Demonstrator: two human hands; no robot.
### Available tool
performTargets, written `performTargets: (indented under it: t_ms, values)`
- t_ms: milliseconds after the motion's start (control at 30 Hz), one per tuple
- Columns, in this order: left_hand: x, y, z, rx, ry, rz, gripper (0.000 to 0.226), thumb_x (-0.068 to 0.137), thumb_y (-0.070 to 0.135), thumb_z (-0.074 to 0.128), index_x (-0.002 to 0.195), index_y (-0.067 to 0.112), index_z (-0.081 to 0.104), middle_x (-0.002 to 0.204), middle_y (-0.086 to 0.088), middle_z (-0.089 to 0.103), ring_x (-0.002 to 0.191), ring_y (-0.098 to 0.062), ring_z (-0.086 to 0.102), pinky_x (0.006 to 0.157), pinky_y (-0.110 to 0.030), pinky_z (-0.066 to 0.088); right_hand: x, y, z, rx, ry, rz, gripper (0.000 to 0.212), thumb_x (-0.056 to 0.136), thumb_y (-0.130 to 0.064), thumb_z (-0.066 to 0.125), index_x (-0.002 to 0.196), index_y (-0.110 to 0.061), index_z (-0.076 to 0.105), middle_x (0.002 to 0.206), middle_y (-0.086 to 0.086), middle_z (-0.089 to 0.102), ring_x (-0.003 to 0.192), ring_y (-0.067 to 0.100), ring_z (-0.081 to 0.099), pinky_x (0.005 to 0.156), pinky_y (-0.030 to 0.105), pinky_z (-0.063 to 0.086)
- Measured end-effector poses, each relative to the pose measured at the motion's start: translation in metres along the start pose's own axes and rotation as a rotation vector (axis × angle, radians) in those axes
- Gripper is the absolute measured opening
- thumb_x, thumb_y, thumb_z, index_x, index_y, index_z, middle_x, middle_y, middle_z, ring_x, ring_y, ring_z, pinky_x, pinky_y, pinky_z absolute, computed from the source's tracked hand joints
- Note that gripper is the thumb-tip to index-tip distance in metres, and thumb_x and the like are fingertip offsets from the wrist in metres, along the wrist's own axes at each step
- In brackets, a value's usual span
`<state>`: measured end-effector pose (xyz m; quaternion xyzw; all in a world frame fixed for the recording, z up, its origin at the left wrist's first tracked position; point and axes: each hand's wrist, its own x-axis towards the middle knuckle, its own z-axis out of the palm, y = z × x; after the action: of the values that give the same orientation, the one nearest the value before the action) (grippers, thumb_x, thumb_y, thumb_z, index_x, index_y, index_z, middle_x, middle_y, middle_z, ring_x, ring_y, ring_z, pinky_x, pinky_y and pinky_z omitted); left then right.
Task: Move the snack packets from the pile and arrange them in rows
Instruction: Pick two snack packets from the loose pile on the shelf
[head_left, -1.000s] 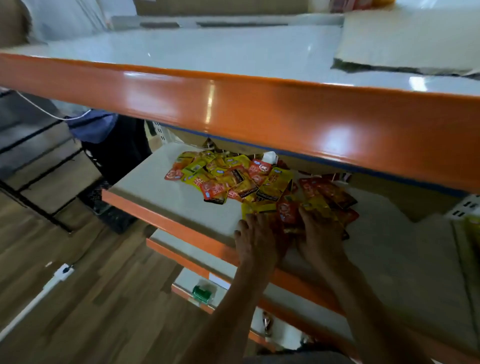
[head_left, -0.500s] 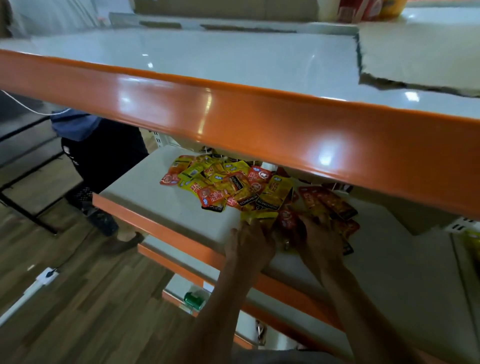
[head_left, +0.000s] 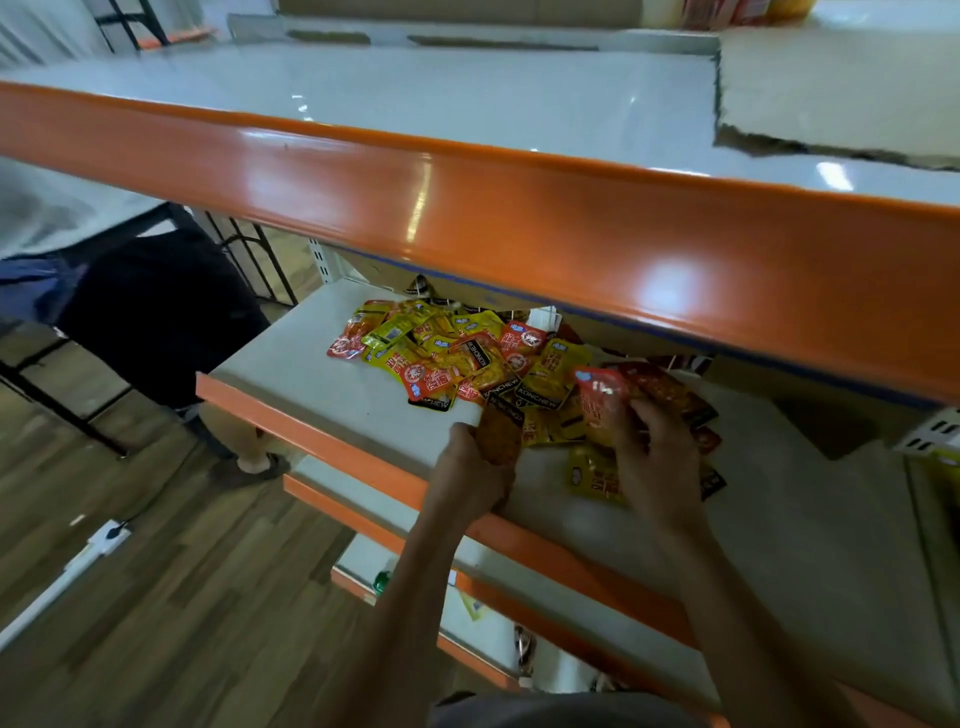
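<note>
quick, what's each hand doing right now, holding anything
Left hand: closed on an orange-brown packet.
Right hand: closed on a red packet lifted from the pile.

Orange-edged white shelves (head_left: 332, 400), torn cardboard sheet (head_left: 841, 104) above, wood-plank floor (head_left: 156, 597), standing bystander (head_left: 156, 312).

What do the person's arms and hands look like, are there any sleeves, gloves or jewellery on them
Both the left hand and the right hand are bare, with no gloves. No rings, watch or bands show. Both forearms are uncovered as far as the bottom edge of the view, so no sleeves are visible.
</note>
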<state>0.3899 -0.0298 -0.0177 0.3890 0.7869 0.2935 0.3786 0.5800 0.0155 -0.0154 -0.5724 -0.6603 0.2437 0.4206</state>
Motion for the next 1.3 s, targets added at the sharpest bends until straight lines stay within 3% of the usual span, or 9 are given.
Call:
performTargets:
  t_ms: [100,233,300,433,600,733,867,1067,1300]
  values:
    - [0.001,0.000,-0.003,-0.265,0.021,-0.002,0.026,0.088,0.005,0.064,0.101,0.013,0.044,0.076,-0.005,0.060,0.063,-0.023,0.063,0.067,-0.040,0.054,-0.003,-0.020,-0.015,0.246,-0.032,0.251,0.033,0.101,-0.040,0.048,0.105,-0.012,0.067,0.079,-0.006,0.054,0.071,0.010,0.051,0.067,0.026,0.042]
    - [-0.007,0.004,-0.009,-0.360,0.045,0.159,0.029,0.078,0.014,0.083,0.096,0.011,0.060,0.066,-0.001,0.063,0.042,-0.001,0.054,0.042,-0.017,0.044,-0.004,-0.019,-0.023,0.457,-0.053,0.434,0.034,0.102,-0.040,0.046,0.129,-0.023,0.058,0.099,-0.009,0.054,0.081,0.007,0.049,0.064,0.018,0.040]
    - [-0.007,0.005,-0.009,-0.469,0.037,0.166,0.029,0.076,0.021,0.085,0.097,0.010,0.069,0.073,0.000,0.067,0.055,-0.005,0.055,0.048,-0.019,0.044,-0.005,-0.010,-0.021,0.507,-0.053,0.497,0.023,0.102,-0.042,0.046,0.112,-0.027,0.059,0.101,-0.009,0.059,0.081,0.005,0.055,0.065,0.019,0.045]
    - [-0.006,0.003,-0.005,-0.663,-0.014,0.063,0.021,0.080,0.016,0.080,0.097,0.006,0.074,0.063,0.010,0.062,0.061,-0.011,0.049,0.057,-0.026,0.039,-0.009,0.002,-0.024,0.600,-0.104,0.584,0.014,0.090,-0.049,0.065,0.096,-0.036,0.066,0.107,-0.004,0.072,0.098,0.020,0.069,0.095,0.049,0.053]
    - [-0.013,0.006,0.003,-0.850,-0.162,-0.015,0.021,0.085,0.024,0.075,0.101,0.011,0.071,0.085,-0.001,0.072,0.080,-0.015,0.066,0.084,-0.037,0.056,-0.018,0.003,-0.044,0.526,-0.140,0.543,0.007,0.090,-0.021,0.068,0.092,-0.028,0.070,0.100,0.004,0.074,0.092,0.024,0.070,0.085,0.042,0.055]
    - [-0.018,0.013,0.014,-0.844,-0.240,0.013,0.033,0.087,0.033,0.071,0.115,0.016,0.068,0.108,-0.009,0.075,0.101,-0.029,0.071,0.093,-0.048,0.056,-0.024,0.009,-0.057,0.488,-0.074,0.559,0.003,0.088,-0.020,0.071,0.090,-0.022,0.071,0.098,0.012,0.074,0.096,0.035,0.070,0.087,0.051,0.055]
    - [-0.023,0.019,0.028,-0.770,-0.323,0.047,0.023,0.094,0.024,0.065,0.116,0.021,0.065,0.104,-0.004,0.075,0.095,-0.021,0.071,0.075,-0.037,0.059,-0.034,0.016,-0.073,0.504,-0.011,0.567,0.005,0.083,-0.020,0.075,0.079,-0.023,0.077,0.094,0.018,0.074,0.095,0.044,0.068,0.088,0.065,0.051]
    - [-0.017,0.019,0.043,-0.480,-0.548,0.115,0.027,0.092,0.014,0.068,0.118,0.016,0.063,0.116,-0.008,0.071,0.108,-0.024,0.068,0.088,-0.040,0.057,-0.052,0.016,-0.088,0.525,0.118,0.577,0.016,0.077,-0.016,0.081,0.091,-0.019,0.073,0.095,0.012,0.076,0.092,0.035,0.072,0.088,0.058,0.055]
    - [-0.021,0.027,0.053,-0.535,-0.601,0.121,0.024,0.085,0.011,0.075,0.108,0.011,0.069,0.096,-0.002,0.077,0.086,-0.014,0.074,0.067,-0.025,0.057,-0.094,0.014,-0.107,0.512,0.267,0.598,0.017,0.083,-0.026,0.077,0.099,-0.020,0.074,0.090,0.004,0.077,0.087,0.028,0.073,0.083,0.051,0.058]
